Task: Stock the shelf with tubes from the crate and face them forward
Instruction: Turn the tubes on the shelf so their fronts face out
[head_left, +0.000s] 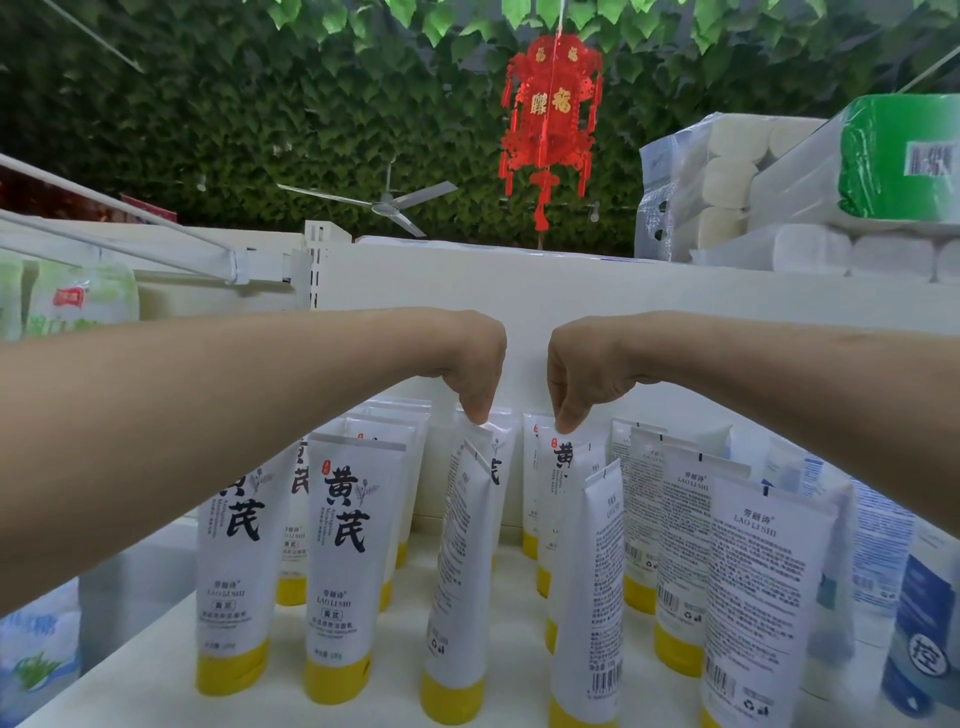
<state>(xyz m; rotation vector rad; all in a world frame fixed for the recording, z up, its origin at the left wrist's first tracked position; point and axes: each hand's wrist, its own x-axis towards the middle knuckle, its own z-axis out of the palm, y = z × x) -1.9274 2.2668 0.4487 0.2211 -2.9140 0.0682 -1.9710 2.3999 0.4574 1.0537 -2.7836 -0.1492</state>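
Note:
Several white tubes with yellow caps stand cap-down on the white shelf. My left hand reaches in from the left and pinches the top seam of one tube, which is turned sideways. My right hand comes from the right and pinches the top of another tube, whose black lettering partly shows. Two tubes at the left face forward with their labels showing. Those at the right show their printed backs. No crate is in view.
A white back panel rises behind the tubes. Packs of toilet rolls are stacked on top at the right. Blue-labelled products stand at the far right, and other packs at the lower left. A red lantern hangs overhead.

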